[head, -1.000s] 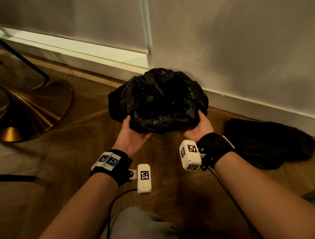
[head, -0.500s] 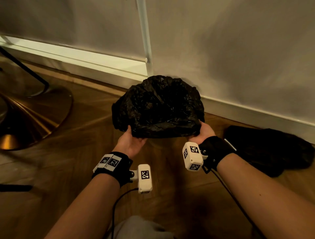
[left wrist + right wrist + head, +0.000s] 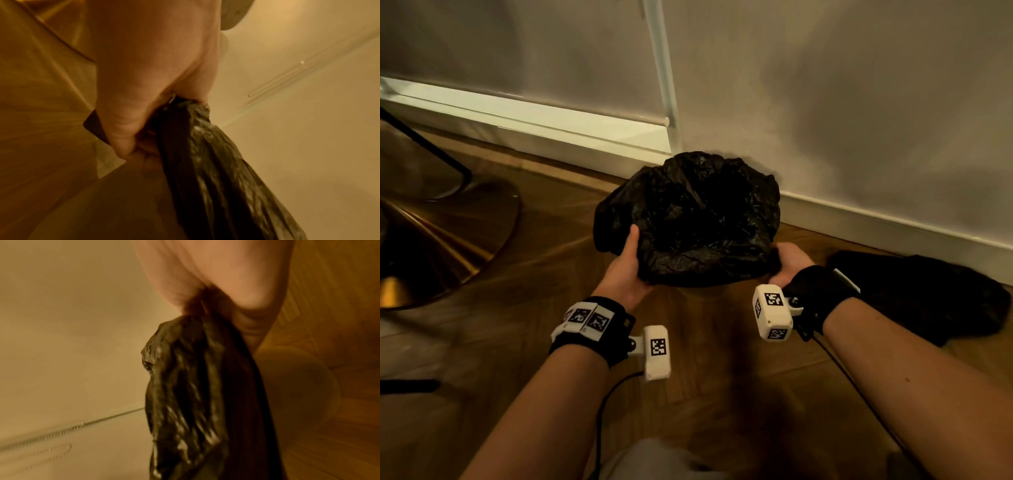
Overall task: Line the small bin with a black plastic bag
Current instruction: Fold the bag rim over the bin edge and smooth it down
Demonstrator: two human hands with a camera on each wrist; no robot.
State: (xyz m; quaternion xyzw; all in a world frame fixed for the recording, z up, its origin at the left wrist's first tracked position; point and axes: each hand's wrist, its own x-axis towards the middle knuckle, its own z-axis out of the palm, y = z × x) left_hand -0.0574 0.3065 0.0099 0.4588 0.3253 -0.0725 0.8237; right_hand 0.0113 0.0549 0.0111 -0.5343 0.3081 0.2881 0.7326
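A crumpled black plastic bag point(image 3: 698, 219) is spread open over the small bin, which stands on the wood floor against the wall. Only a pale sliver of the bin point(image 3: 702, 293) shows under the bag's front edge. My left hand point(image 3: 628, 263) grips the front-left edge, thumb on top of the plastic. My right hand point(image 3: 789, 258) grips the front-right edge with curled fingers. In the left wrist view the left hand point(image 3: 144, 81) pinches bunched bag point(image 3: 216, 170). In the right wrist view the right hand point(image 3: 226, 272) clutches the bag point(image 3: 185, 386), and the fingertips are hidden.
A brass lamp base point(image 3: 431, 240) with a black stem stands on the floor at the left. A dark soft object point(image 3: 914, 294) lies on the floor at the right. White skirting board point(image 3: 893, 226) and a white pole point(image 3: 662, 68) run along the wall behind the bin.
Both hands have drawn the bag's front edge lower over the bin. My left thumb now lies on top of the plastic, and my right hand has curled tighter on its edge.
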